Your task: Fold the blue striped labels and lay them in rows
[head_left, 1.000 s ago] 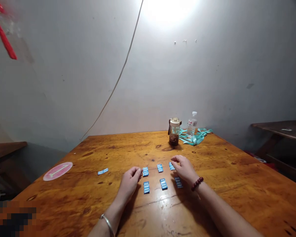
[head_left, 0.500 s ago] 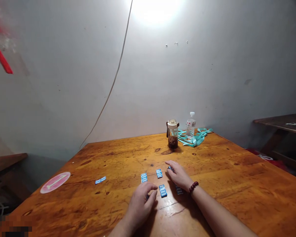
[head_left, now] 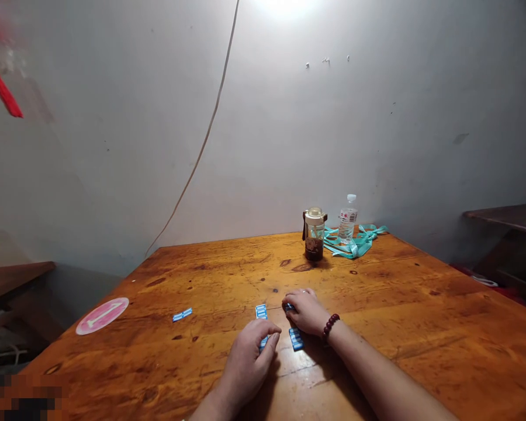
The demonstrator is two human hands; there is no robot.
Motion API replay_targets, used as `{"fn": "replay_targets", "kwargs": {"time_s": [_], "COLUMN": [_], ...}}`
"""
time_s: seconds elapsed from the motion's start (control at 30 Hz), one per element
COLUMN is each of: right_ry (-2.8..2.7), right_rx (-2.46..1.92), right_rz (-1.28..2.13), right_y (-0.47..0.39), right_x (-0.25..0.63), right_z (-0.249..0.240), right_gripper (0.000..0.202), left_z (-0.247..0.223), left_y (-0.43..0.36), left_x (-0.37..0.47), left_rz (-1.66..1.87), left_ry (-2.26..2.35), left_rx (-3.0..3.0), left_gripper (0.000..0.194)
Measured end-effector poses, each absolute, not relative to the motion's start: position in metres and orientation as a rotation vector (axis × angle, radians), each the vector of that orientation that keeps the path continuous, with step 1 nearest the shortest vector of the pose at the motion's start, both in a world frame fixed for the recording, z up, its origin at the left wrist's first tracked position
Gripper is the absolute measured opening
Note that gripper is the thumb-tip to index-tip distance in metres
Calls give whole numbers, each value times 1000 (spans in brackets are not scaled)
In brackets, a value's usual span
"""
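Note:
My left hand [head_left: 252,356] rests low over the wooden table, thumb and fingers curled around a blue-and-white piece [head_left: 263,342] that shows between them. Just beyond it lies another blue-and-white striped piece [head_left: 261,311]. My right hand [head_left: 304,311], with a dark red bead bracelet on the wrist, has its fingers curled over a blue piece [head_left: 290,307], mostly covered. Below that hand a striped blue piece [head_left: 296,339] lies on the tabletop. Farther left are two small blue pieces [head_left: 183,315] end to end.
A lidded cup of dark liquid [head_left: 314,237] stands at the back, beside a clear water bottle [head_left: 348,219] and turquoise ribbon [head_left: 362,244]. A pink oval marked 1 [head_left: 102,316] is on the table [head_left: 219,269] at left. A cord hangs along the wall.
My right hand has shifted left and its fingers have curled over a blue piece. My left hand has barely moved. The view has turned slightly.

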State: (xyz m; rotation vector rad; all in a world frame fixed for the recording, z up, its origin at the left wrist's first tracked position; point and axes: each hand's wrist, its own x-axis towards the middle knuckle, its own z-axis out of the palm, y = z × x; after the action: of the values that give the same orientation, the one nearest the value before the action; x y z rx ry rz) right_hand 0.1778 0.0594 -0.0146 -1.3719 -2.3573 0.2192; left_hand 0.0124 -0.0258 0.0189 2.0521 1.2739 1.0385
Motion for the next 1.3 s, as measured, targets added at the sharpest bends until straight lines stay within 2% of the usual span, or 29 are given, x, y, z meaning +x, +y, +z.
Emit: {"fn": "replay_targets", "kwargs": {"time_s": [0.23, 0.43, 0.57, 0.67, 0.87, 1.07, 1.17, 1.3], "right_ry": [-2084, -1971, -2099, -2167, -2264, -2259, -2097, -2020], "right_rx": [-1358, -1416, -1529, -1597, -1632, -1623, -1573, -1435], "right_rz": [173, 478, 591, 586, 569, 541, 393, 331], "right_y": [51, 23, 8, 10, 18, 19, 27, 45], "right_x": [201, 243, 255, 257, 253, 254, 248, 236], "right_z": [8, 18, 13, 6, -3, -3, -5, -13], "right_gripper": [26, 25, 31, 37, 28, 25, 24, 37], "left_z": [19, 10, -2, -6, -1, 1, 2, 1], "left_y": [-29, -30, -25, -22, -23, -25, -26, -26], "left_x": [16, 30, 38, 42, 46, 44, 45, 49], "left_rz": [948, 739, 626, 574, 521, 493, 537, 612], "left_ry": [1260, 1194, 1299, 1359, 1334, 1313, 1298, 1295], "left_rx": [2198, 2478, 2579, 2584, 2621, 2649, 2636, 2615], "left_gripper": [19, 25, 39, 40, 27, 24, 28, 37]}}
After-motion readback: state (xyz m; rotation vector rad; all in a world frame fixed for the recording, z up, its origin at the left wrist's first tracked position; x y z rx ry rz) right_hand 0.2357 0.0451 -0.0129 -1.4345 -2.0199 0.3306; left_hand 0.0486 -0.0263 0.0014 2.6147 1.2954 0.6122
